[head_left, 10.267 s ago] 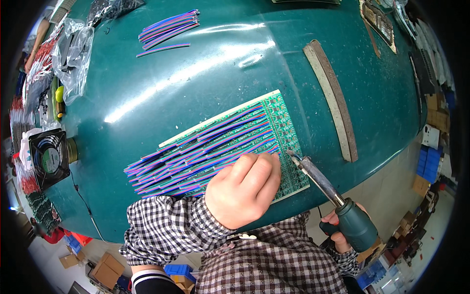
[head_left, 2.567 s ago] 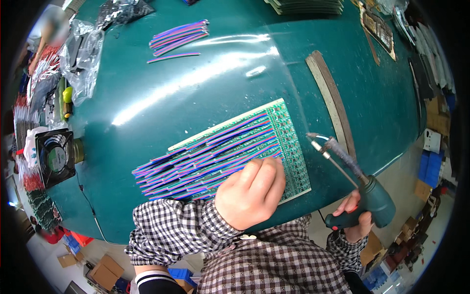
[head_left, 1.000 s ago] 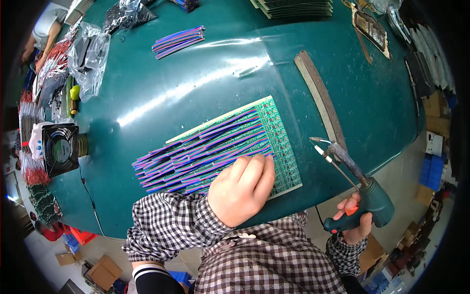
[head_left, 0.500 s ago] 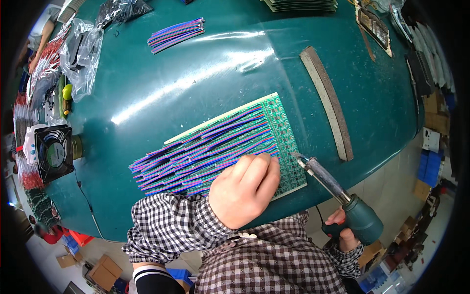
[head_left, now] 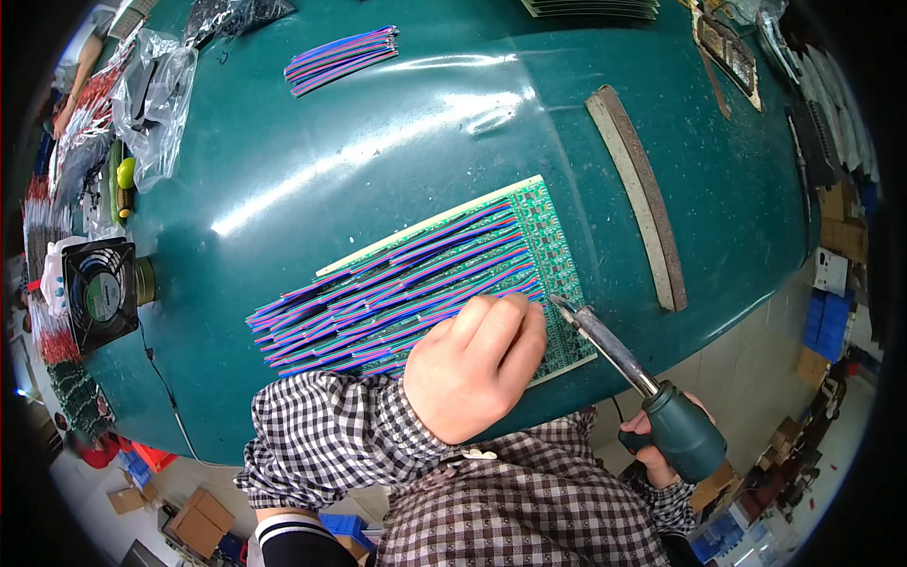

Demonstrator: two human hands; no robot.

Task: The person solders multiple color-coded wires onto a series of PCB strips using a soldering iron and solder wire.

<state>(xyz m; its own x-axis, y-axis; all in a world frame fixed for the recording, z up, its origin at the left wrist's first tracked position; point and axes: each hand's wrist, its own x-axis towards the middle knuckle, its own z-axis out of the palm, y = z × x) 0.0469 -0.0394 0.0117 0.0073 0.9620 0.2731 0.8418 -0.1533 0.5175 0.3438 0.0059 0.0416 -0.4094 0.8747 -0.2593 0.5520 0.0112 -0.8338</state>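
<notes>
A green circuit board panel (head_left: 557, 255) lies on the table with rows of small parts at its right side. Many red, blue and black ribbon wires (head_left: 378, 279) stretch leftward across it. My left hand (head_left: 477, 364) rests over the panel's lower part, fingers curled together at the wire ends; whatever they pinch is hidden beneath them. In my right hand (head_left: 652, 449) is a soldering gun (head_left: 690, 430) with a dark green body and a long metal barrel. Its tip is at the board, just right of my left fingertips; whether it touches cannot be made out.
A curved grey-brown strip (head_left: 638, 198) lies right of the panel. Beyond it sits another wire bundle (head_left: 340, 59). A black fan (head_left: 98, 295) stands at the left edge, near a clear plastic bag (head_left: 156, 113). Stacked boards (head_left: 590, 8) are at the far edge.
The soldering gun has shifted left, bringing its tip closer to my left fingertips. My left hand stays nearly in place over the panel.
</notes>
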